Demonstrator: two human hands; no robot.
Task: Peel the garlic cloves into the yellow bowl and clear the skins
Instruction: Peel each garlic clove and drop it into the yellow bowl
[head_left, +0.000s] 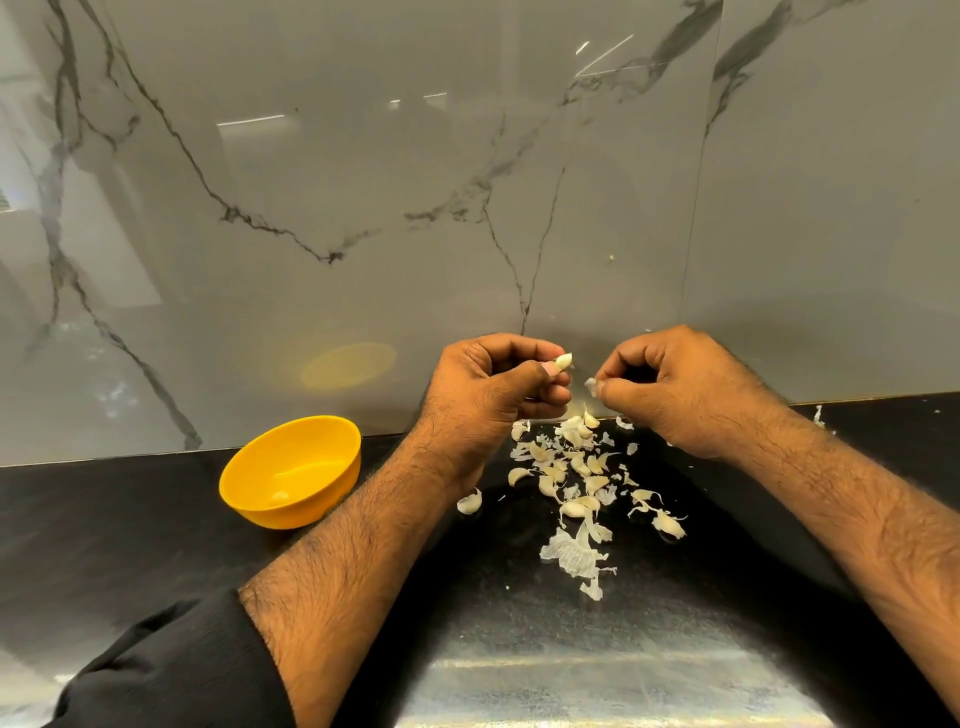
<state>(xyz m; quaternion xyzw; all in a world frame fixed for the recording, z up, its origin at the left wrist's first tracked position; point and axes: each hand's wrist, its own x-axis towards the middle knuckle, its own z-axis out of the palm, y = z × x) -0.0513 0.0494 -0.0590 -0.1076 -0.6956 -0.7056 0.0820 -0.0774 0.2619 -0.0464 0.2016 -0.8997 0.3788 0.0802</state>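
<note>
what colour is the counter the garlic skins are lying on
Black, slightly speckled and glossy; the counter shows best in the head view.

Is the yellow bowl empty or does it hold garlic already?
Nearly empty: the yellow bowl stands upright on the counter with one pale clove at its bottom.

Garlic clove (563, 360): pinched in left hand (498, 376). Yellow bowl (291, 470): upright, left of it. Skins (576, 478): scattered below both hands.
</note>
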